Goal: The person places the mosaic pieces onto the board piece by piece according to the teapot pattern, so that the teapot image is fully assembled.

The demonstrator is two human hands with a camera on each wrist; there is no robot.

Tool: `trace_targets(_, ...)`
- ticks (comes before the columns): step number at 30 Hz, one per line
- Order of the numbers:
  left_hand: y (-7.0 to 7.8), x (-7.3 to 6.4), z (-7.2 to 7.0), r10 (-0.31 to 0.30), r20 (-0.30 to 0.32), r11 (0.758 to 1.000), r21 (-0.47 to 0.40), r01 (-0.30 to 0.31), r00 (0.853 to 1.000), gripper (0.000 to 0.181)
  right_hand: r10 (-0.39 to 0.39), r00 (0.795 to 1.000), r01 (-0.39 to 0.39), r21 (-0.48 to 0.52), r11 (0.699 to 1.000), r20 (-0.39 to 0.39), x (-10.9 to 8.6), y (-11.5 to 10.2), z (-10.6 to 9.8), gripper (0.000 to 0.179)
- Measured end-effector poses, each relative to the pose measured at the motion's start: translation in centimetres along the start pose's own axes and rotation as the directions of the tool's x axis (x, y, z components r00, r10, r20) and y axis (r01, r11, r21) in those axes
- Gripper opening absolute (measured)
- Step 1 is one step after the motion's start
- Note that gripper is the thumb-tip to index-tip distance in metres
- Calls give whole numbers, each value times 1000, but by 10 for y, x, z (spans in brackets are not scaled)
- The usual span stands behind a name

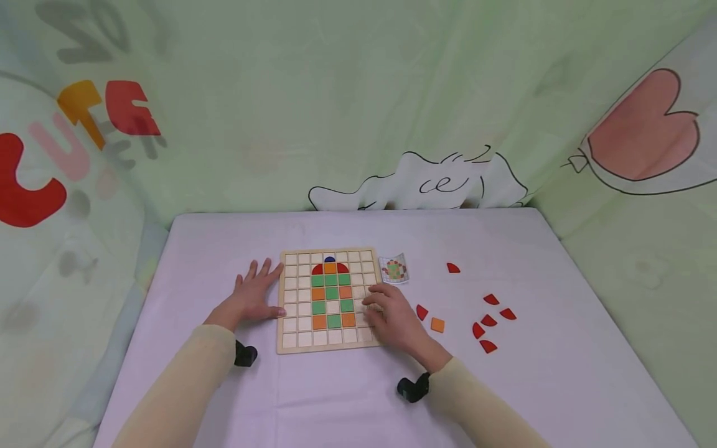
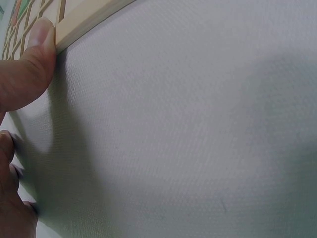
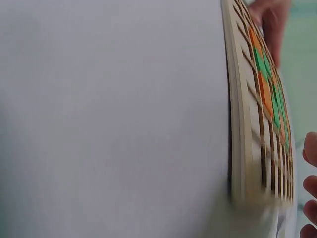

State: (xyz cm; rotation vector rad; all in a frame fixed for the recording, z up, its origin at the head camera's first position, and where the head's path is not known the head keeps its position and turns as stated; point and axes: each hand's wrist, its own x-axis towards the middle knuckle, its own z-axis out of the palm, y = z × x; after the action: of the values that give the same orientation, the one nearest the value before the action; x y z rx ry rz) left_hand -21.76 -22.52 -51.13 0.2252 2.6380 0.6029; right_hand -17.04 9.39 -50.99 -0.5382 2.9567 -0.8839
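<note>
A wooden grid board (image 1: 305, 342) lies on the table, with green, orange and red tiles and a blue piece (image 1: 330, 259) set in its middle columns. My left hand (image 1: 252, 297) is spread at the board's left side. Its thumb (image 2: 42, 37) rests on the board's rim, as the left wrist view shows. Over the right edge of the board is my right hand (image 1: 396, 318), its fingers slightly bent and apart. Nothing shows in that hand; in the right wrist view only some fingertips (image 3: 311, 186) appear, beside the board.
A small pattern card (image 1: 394, 269) lies by the board's upper right corner. Right of my right hand are an orange square tile (image 1: 437, 325) and a red quarter-round piece (image 1: 422, 312). Several more red pieces (image 1: 488, 320) lie scattered farther right. Curtains enclose the table (image 1: 560, 386).
</note>
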Motion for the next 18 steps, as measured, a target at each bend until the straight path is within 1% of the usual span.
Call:
trace_targets(5,0,0,0,4,0,1000,4,-4,1000,105,111,992,-111,1,994,-54,-19,41,-24,18)
trace_targets(7,-1,0,-1,4,0,1000,8,-4,1000,105,150,987,-151,-5,989,-54,-26,57,-32,19)
trace_targets(10,-1,0,0,1,4,1000,10,-1,1000,105,185,982,-187,-39,982,-48,-37,76,-43,20)
trace_targets(13,-1,0,1,0,8,1000,9,0,1000,106,208,977,-211,-60,976,-44,-47,88,-51,21)
trace_targets(18,0,0,2,3,6,1000,13,-3,1000,106,229,972,-232,-81,969,-44,-61,99,-58,21)
